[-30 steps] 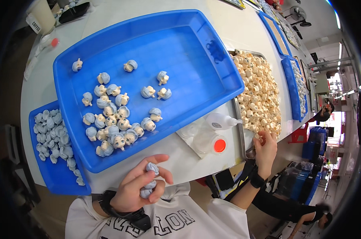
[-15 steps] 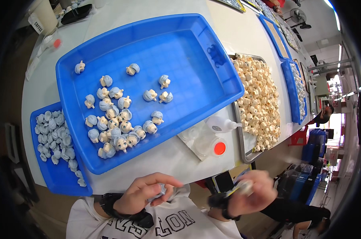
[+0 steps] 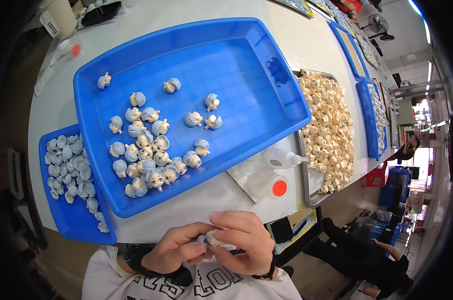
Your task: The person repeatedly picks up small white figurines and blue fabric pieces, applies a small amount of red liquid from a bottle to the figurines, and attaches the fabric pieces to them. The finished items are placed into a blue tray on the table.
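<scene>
My left hand [image 3: 171, 251] pinches a light blue hair piece [image 3: 202, 240] of a doll head, close to my chest. Against it, my right hand [image 3: 247, 244] grips a small cream head piece [image 3: 215, 239]; the fingers partly cover both parts. In front stands a large blue tray [image 3: 251, 95] with several small doll heads [image 3: 156, 178], blue-haired and cream-faced, mostly at its near left. A smaller blue tray [image 3: 66, 220] at the left holds loose blue hair pieces [image 3: 72, 162]. To the right, a metal tray [image 3: 312, 201] is heaped with cream head pieces [image 3: 329, 130].
Between the large tray and the metal tray stand a white squeeze bottle [image 3: 281, 158] and a clear jar with a red top [image 3: 264, 185]. Farther right lies another blue tray [image 3: 369, 120]. A person in black [image 3: 356, 257] is at the lower right.
My right hand has moved left with the cream head piece, from beside the metal tray to my left hand. Both parts now meet between my fingers.
</scene>
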Tool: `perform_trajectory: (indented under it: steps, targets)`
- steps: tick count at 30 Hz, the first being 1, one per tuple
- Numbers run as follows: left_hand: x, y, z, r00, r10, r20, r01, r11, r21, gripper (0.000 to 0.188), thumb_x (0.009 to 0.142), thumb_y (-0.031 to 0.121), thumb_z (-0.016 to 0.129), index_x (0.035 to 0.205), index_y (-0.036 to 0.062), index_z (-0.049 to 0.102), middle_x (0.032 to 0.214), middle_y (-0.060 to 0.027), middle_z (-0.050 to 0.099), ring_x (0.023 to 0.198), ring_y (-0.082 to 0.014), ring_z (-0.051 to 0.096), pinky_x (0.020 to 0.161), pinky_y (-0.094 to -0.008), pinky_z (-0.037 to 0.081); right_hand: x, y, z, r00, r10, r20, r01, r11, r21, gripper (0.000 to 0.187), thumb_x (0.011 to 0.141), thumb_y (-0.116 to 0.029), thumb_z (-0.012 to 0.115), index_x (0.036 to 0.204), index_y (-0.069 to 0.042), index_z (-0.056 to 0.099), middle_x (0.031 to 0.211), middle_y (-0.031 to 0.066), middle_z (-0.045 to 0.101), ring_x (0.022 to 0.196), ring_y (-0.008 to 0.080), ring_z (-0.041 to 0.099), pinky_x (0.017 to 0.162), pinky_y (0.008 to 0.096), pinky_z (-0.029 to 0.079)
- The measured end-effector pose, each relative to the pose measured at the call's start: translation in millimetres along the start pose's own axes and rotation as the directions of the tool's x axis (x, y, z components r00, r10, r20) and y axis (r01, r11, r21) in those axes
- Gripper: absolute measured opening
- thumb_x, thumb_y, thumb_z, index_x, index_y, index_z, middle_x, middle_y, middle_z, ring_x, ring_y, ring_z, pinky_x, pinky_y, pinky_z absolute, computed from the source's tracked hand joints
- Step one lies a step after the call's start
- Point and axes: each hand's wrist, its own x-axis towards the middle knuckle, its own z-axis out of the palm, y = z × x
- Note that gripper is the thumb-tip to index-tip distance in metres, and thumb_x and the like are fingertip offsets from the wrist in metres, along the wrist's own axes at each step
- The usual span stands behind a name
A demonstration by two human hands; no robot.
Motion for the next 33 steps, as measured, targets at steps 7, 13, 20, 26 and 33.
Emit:
perform_trajectory:
  steps: [7, 13, 20, 26, 33]
  targets:
    - [-1, 8, 0, 0.998, 0.005, 0.070, -0.017, 0.986, 0.166, 0.039, 0.087, 0.018, 0.045, 0.120, -0.0036, 0.047, 0.087, -0.0056, 0.057, 0.071, -0.0059, 0.050, 0.062, -0.0190, 0.039, -13, -5, 6, 0.991, -0.074, -0.114, 0.061, 0.992, -0.112, 0.037, 0.056, 0.001, 0.069, 0.091, -0.005, 0.061, 0.090, 0.0087, 0.058, 0.074, 0.0215, 0.055, 0.064, 0.0316, 0.047]
    - [-1, 5, -2, 0.999, 0.029, 0.040, -0.033, 0.994, 0.104, 0.039, 0.088, 0.017, 0.044, 0.120, -0.0042, 0.047, 0.089, -0.0057, 0.057, 0.079, -0.0083, 0.052, 0.067, -0.0205, 0.041, -9, -6, 5, 0.993, -0.087, -0.082, 0.064, 0.967, -0.246, 0.031, 0.054, 0.000, 0.070, 0.083, -0.010, 0.066, 0.083, 0.0072, 0.062, 0.068, 0.0195, 0.056, 0.058, 0.0310, 0.047]
    - [0, 2, -2, 0.999, 0.026, 0.020, -0.027, 0.998, 0.058, 0.040, 0.087, 0.016, 0.044, 0.122, -0.0031, 0.046, 0.086, -0.0051, 0.056, 0.077, -0.0079, 0.051, 0.065, -0.0194, 0.041, -10, -4, 1, 0.993, -0.112, -0.033, 0.101, 0.963, -0.249, 0.032, 0.060, -0.001, 0.066, 0.092, -0.005, 0.067, 0.088, 0.0074, 0.061, 0.075, 0.0195, 0.058, 0.066, 0.0295, 0.047]
    - [8, 2, 4, 0.978, 0.206, -0.023, -0.206, 0.978, -0.016, 0.034, 0.089, 0.014, 0.042, 0.120, -0.0005, 0.040, 0.079, -0.0086, 0.055, 0.057, -0.0057, 0.041, 0.052, -0.0186, 0.035, -8, -3, -37, 0.937, -0.106, -0.333, -0.061, 0.889, -0.454, 0.037, 0.056, 0.008, 0.067, 0.092, 0.000, 0.064, 0.078, 0.0108, 0.060, 0.069, 0.0197, 0.057, 0.056, 0.0279, 0.044]
    - [3, -4, -6, 0.946, 0.279, 0.167, -0.290, 0.956, 0.049, 0.034, 0.097, 0.026, 0.036, 0.111, -0.0033, 0.046, 0.074, -0.0097, 0.055, 0.054, -0.0059, 0.041, 0.049, -0.0208, 0.033, 5, 3, -72, 0.906, 0.316, -0.283, -0.424, 0.714, -0.557, 0.031, 0.064, 0.006, 0.066, 0.094, -0.003, 0.063, 0.087, 0.0103, 0.059, 0.078, 0.0248, 0.055, 0.068, 0.0312, 0.044]
